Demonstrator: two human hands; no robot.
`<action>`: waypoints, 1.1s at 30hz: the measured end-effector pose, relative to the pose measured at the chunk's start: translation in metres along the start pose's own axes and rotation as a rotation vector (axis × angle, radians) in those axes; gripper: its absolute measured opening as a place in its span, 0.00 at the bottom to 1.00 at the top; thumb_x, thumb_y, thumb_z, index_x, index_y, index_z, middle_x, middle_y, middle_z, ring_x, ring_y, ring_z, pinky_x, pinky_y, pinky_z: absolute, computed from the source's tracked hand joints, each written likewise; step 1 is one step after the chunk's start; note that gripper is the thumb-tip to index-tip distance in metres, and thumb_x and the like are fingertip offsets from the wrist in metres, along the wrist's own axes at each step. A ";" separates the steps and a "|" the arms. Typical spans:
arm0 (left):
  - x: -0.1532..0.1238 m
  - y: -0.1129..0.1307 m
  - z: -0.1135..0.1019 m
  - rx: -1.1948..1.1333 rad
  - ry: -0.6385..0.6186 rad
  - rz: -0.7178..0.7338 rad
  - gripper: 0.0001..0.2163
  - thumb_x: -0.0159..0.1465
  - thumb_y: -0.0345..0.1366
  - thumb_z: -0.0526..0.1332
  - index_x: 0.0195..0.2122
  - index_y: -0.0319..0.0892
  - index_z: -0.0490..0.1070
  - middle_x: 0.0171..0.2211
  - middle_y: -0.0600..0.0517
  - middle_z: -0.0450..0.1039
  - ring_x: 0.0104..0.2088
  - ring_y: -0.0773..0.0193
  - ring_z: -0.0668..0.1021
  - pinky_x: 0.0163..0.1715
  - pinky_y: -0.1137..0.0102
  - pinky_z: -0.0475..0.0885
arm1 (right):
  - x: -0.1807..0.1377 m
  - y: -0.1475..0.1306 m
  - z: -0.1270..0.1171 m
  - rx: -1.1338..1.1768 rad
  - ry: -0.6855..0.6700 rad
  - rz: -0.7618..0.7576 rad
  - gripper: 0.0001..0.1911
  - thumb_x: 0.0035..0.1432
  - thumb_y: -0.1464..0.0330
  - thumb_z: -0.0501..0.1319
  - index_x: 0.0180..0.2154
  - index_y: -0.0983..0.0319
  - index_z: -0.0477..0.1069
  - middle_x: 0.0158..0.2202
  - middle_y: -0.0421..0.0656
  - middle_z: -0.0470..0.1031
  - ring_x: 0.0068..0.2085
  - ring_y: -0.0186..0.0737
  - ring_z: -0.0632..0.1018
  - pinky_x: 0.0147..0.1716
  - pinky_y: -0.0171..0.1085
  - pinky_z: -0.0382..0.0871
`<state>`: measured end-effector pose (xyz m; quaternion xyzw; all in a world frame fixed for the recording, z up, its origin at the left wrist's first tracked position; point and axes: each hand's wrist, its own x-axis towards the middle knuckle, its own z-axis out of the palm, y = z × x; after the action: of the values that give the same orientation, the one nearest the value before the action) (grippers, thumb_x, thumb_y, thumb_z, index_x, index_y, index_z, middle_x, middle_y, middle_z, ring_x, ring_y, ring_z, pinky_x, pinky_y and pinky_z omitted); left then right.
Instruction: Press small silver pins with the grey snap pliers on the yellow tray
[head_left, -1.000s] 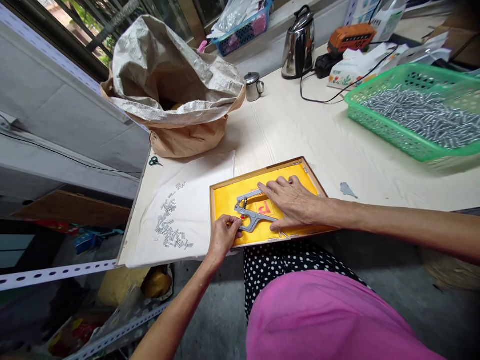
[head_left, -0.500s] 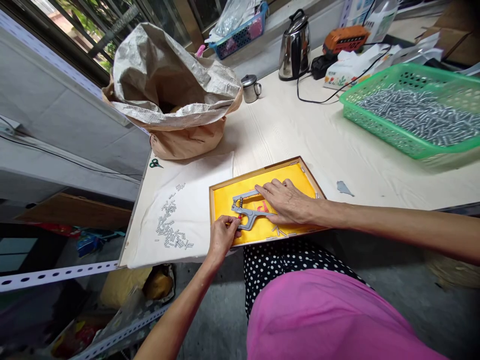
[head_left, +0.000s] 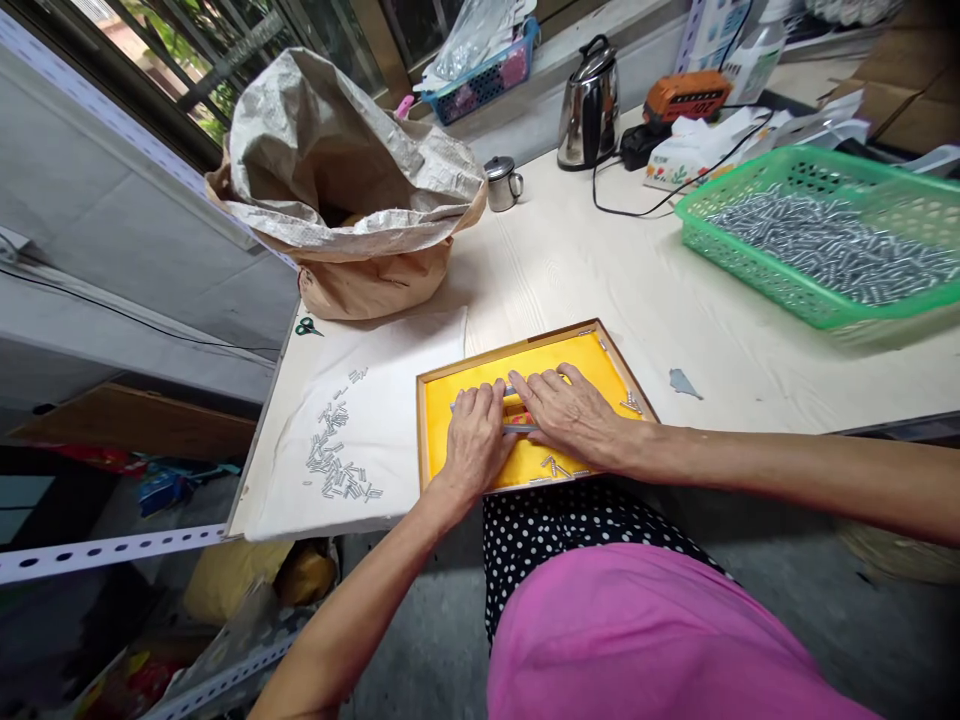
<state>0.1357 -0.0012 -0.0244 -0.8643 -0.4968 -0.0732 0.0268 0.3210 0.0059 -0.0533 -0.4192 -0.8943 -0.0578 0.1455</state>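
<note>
A grey metal hand tool (head_left: 517,429) with two long arms lies over a shallow yellow-lined tray (head_left: 426,432). My left hand (head_left: 475,432) is closed over the tool's left end and hides most of it. Around the right ends of the arms my right hand (head_left: 574,412) is wrapped, its fingers bent. A few small metal pins (head_left: 553,466) lie on the yellow lining near the front edge. More of these pins (head_left: 631,402) rest by the tray's right side. Whatever sits between the tool's jaws is hidden under my left hand.
Loose pins (head_left: 336,455) are scattered on a white cloth (head_left: 409,400) to the left. A large open sack (head_left: 375,275) stands behind it, with small scissors (head_left: 307,327) nearby. At the right is a green basket (head_left: 757,260) of metal pieces. A kettle (head_left: 589,105) and lidded cup (head_left: 502,184) stand behind.
My left hand has gone from pinching near the tool's lower left part to covering its left end from above. The right hand has stayed on the arms.
</note>
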 end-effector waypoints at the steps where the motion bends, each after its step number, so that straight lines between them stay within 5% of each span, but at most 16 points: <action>1: 0.001 -0.001 0.001 0.005 -0.011 -0.003 0.26 0.63 0.35 0.64 0.60 0.35 0.61 0.51 0.39 0.72 0.51 0.47 0.74 0.54 0.53 0.70 | 0.001 -0.001 0.002 -0.006 -0.016 0.010 0.26 0.65 0.71 0.50 0.63 0.73 0.58 0.45 0.56 0.75 0.44 0.52 0.72 0.48 0.50 0.59; 5: 0.002 -0.008 0.006 -0.025 -0.062 -0.046 0.16 0.64 0.34 0.63 0.52 0.39 0.69 0.45 0.43 0.74 0.46 0.51 0.74 0.50 0.57 0.71 | 0.010 -0.002 0.008 0.041 -0.108 -0.073 0.20 0.64 0.79 0.45 0.51 0.68 0.70 0.40 0.53 0.76 0.42 0.48 0.73 0.44 0.45 0.61; 9: 0.004 -0.020 0.013 -0.102 -0.110 -0.113 0.11 0.65 0.36 0.63 0.48 0.41 0.72 0.41 0.45 0.76 0.44 0.54 0.76 0.46 0.61 0.73 | 0.020 0.002 0.020 0.083 -0.132 -0.121 0.18 0.64 0.80 0.45 0.45 0.67 0.72 0.40 0.52 0.76 0.41 0.46 0.74 0.43 0.44 0.62; 13: 0.000 -0.020 0.013 -0.160 -0.020 -0.076 0.13 0.66 0.36 0.63 0.51 0.41 0.70 0.49 0.42 0.75 0.51 0.54 0.76 0.52 0.59 0.73 | 0.019 0.012 0.031 0.175 -0.043 -0.097 0.12 0.67 0.68 0.51 0.43 0.65 0.71 0.38 0.52 0.76 0.37 0.48 0.73 0.39 0.44 0.62; 18: -0.002 -0.001 0.009 0.033 0.061 0.140 0.09 0.71 0.34 0.54 0.42 0.41 0.75 0.60 0.42 0.68 0.61 0.51 0.71 0.60 0.53 0.69 | 0.007 0.029 0.007 0.277 0.096 -0.101 0.23 0.67 0.54 0.49 0.51 0.64 0.68 0.41 0.54 0.74 0.42 0.52 0.72 0.41 0.46 0.62; 23: 0.006 0.034 -0.003 0.213 0.077 0.278 0.17 0.71 0.31 0.48 0.51 0.46 0.74 0.64 0.50 0.64 0.67 0.52 0.64 0.61 0.51 0.69 | -0.009 0.079 -0.017 0.213 0.107 -0.040 0.28 0.66 0.47 0.44 0.46 0.58 0.73 0.39 0.57 0.76 0.41 0.54 0.74 0.42 0.51 0.60; 27: 0.012 0.053 -0.014 0.248 0.053 0.424 0.20 0.72 0.32 0.44 0.57 0.46 0.71 0.66 0.54 0.59 0.71 0.53 0.53 0.63 0.50 0.65 | -0.017 0.137 0.005 0.309 -0.006 0.004 0.36 0.64 0.41 0.38 0.34 0.56 0.76 0.36 0.58 0.78 0.37 0.52 0.77 0.38 0.51 0.63; 30: 0.007 0.029 -0.018 0.192 0.076 0.448 0.17 0.73 0.36 0.47 0.56 0.49 0.71 0.67 0.55 0.59 0.70 0.53 0.56 0.63 0.51 0.64 | -0.024 0.166 0.026 0.318 -0.001 0.048 0.38 0.63 0.40 0.36 0.35 0.55 0.77 0.39 0.57 0.80 0.39 0.53 0.79 0.41 0.52 0.66; 33: -0.015 -0.037 -0.020 0.167 0.189 0.049 0.14 0.72 0.37 0.52 0.53 0.46 0.73 0.57 0.46 0.71 0.60 0.54 0.70 0.58 0.55 0.70 | -0.035 0.178 0.039 0.268 -0.003 0.069 0.38 0.61 0.39 0.37 0.34 0.54 0.77 0.38 0.54 0.81 0.40 0.49 0.79 0.42 0.49 0.67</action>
<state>0.0944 0.0017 -0.0079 -0.8602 -0.4752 -0.1121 0.1471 0.4707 0.1037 -0.1049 -0.4268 -0.8792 0.0680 0.2008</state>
